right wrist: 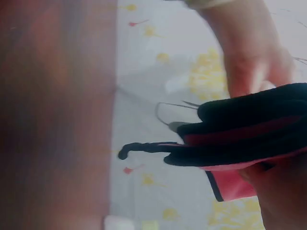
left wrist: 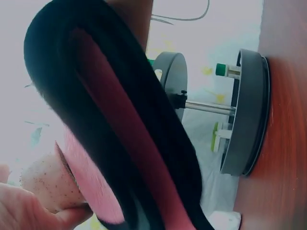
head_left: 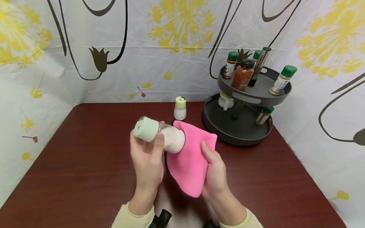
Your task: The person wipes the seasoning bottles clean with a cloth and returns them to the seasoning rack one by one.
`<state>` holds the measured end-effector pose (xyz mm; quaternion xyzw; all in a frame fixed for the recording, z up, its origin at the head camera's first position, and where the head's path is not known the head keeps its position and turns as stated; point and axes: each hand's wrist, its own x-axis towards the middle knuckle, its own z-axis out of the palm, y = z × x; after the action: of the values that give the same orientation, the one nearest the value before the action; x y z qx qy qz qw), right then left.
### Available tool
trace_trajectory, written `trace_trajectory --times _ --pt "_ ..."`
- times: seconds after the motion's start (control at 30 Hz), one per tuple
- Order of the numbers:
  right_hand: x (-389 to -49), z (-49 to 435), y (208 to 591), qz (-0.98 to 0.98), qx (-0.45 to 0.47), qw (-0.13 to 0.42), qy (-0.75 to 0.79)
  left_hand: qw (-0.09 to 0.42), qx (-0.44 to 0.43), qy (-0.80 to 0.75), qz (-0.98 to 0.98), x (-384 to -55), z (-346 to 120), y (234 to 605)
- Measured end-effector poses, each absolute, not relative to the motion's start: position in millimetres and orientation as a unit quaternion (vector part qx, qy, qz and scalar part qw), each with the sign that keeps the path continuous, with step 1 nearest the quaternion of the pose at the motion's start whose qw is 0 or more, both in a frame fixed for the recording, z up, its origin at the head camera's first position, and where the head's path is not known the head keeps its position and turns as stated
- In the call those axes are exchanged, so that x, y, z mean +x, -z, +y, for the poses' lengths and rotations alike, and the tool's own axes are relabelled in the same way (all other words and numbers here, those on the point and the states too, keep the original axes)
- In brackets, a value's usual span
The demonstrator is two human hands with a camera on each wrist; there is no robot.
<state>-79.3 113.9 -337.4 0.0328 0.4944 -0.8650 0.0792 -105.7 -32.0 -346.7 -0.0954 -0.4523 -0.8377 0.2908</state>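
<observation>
In the head view my left hand (head_left: 148, 158) grips a clear shaker (head_left: 172, 139) with a pale green cap and white contents, tilted on its side above the table. My right hand (head_left: 215, 171) holds a folded pink cloth (head_left: 189, 161) with dark edging, thumb on top. The cloth lies against the shaker's base. Dark specks show on the shaker (left wrist: 53, 184) in the left wrist view, where the folded cloth (left wrist: 129, 124) covers much of the picture. Its stacked layers (right wrist: 240, 129) appear edge-on in the right wrist view.
Behind the hands a second shaker (head_left: 180, 109) with a yellow cap stands on the dark red table (head_left: 85, 158). At the back right is a two-tier grey turntable (head_left: 238, 136). Several green-capped jars and an orange-brown bottle (head_left: 243, 76) occupy it. A patterned sheet (head_left: 119, 85) hangs behind.
</observation>
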Motion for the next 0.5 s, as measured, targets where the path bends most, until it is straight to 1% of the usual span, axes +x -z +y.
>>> trace_trajectory --times 0.13,0.27,0.4,0.5 --pt "-77 109 345 0.5 0.055 0.103 0.858 0.292 -0.103 0.821 -0.479 -109 -33 346" --pt "-72 112 341 0.498 0.074 0.118 0.856 0.285 -0.106 0.824 -0.478 -113 -36 349" --pt "-74 122 334 0.484 0.056 0.097 0.868 0.275 -0.109 0.833 -0.468 -112 -36 349" --pt "-79 124 334 0.48 0.041 0.078 0.873 0.277 -0.11 0.832 -0.468 -109 -33 348"
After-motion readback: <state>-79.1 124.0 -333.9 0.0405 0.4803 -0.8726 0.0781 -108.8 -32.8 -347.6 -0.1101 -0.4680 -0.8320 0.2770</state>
